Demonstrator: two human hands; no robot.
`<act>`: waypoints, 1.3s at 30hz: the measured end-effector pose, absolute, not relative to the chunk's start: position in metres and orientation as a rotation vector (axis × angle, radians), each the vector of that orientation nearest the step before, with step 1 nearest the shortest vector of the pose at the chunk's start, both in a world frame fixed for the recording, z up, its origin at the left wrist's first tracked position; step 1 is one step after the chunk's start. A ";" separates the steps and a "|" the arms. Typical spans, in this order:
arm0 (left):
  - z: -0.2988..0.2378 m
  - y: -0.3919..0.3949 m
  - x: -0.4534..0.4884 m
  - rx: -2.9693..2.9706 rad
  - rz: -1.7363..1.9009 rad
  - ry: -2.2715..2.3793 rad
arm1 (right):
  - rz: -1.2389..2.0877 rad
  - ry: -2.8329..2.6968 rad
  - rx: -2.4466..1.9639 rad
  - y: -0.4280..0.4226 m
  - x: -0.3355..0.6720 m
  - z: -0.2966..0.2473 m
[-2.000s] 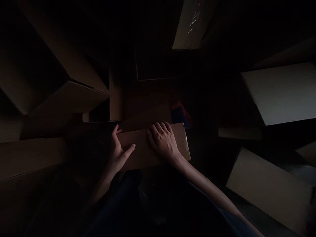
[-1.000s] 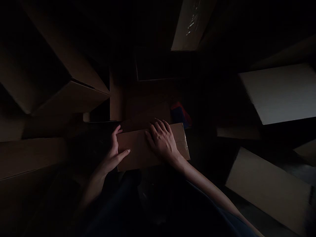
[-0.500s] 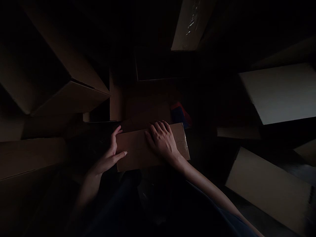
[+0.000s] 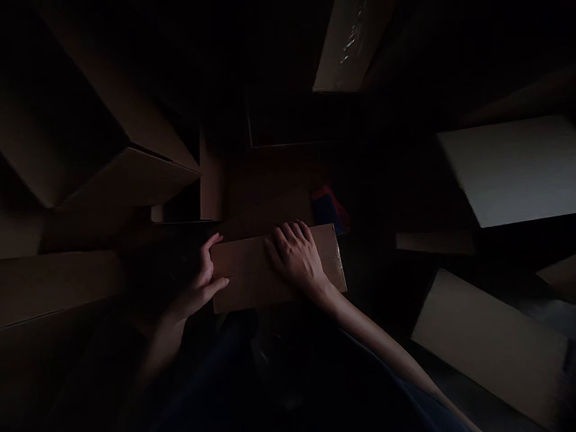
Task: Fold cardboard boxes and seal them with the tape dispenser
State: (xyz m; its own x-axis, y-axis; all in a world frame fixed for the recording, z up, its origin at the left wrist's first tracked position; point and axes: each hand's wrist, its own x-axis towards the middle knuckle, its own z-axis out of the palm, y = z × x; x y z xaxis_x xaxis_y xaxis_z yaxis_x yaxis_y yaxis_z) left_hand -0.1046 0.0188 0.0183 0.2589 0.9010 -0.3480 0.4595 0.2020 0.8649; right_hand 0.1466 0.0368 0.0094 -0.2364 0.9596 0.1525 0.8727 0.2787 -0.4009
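A long brown cardboard box (image 4: 249,276) lies flat in front of me in dim light. My left hand (image 4: 202,282) clasps its left end, with the thumb on the top face and the fingers round the side edge. My right hand (image 4: 297,258) rests palm down on the box's right half. Its fingers are spread and reach the far edge. A strip of tape crosses the box's right end.
More cardboard boxes stand all around: a large tilted one (image 4: 130,174) at the left, a low one (image 4: 54,288) at the lower left, pale ones at the right (image 4: 513,174) and lower right (image 4: 486,342), one at the top (image 4: 346,48). A red and blue object (image 4: 328,207) lies behind the box.
My left hand has slid leftwards off the box's top to its left end, and the thumb has drawn back. My right hand and the box have hardly moved.
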 end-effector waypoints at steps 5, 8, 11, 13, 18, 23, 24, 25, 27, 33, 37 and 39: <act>0.013 0.014 -0.099 1.485 0.530 1.422 | 0.312 -2.192 -1.641 0.036 0.147 0.008; 0.014 0.016 -0.100 1.492 0.507 1.408 | 0.301 -2.195 -1.642 0.036 0.147 0.007; 0.016 0.017 -0.102 1.494 0.479 1.394 | 0.307 -2.195 -1.653 0.036 0.147 0.008; 0.017 0.018 -0.103 1.492 0.468 1.387 | 0.315 -2.198 -1.660 0.036 0.147 0.008; 0.023 0.020 -0.104 1.512 0.454 1.369 | 0.316 -2.199 -1.657 0.036 0.147 0.009; 0.027 0.023 -0.104 1.617 0.443 1.377 | 0.290 -2.192 -1.646 0.035 0.147 0.008; 0.026 0.024 -0.105 1.624 0.444 1.364 | 0.289 -2.191 -1.643 0.035 0.147 0.007; 0.025 0.024 -0.106 1.617 0.447 1.347 | 0.287 -2.191 -1.639 0.035 0.147 0.007; 0.023 0.024 -0.108 1.568 0.450 1.327 | 0.285 -2.191 -1.639 0.035 0.147 0.007; 0.017 0.018 -0.105 1.488 0.478 1.354 | 0.303 -2.191 -1.651 0.036 0.147 0.008; 0.014 0.015 -0.092 1.507 0.547 1.517 | 0.298 -2.196 -1.661 0.036 0.147 0.008; 0.013 0.014 -0.087 1.467 0.573 1.559 | 0.302 -2.201 -1.660 0.037 0.147 0.008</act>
State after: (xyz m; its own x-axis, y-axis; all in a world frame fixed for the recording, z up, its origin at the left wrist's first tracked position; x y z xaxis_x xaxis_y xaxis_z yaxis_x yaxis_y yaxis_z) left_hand -0.0867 0.0141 0.0134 0.1001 0.9525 -0.2876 0.5391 0.1911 0.8203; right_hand 0.1467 0.0365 0.0083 -0.2404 0.9575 0.1597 0.8791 0.2845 -0.3824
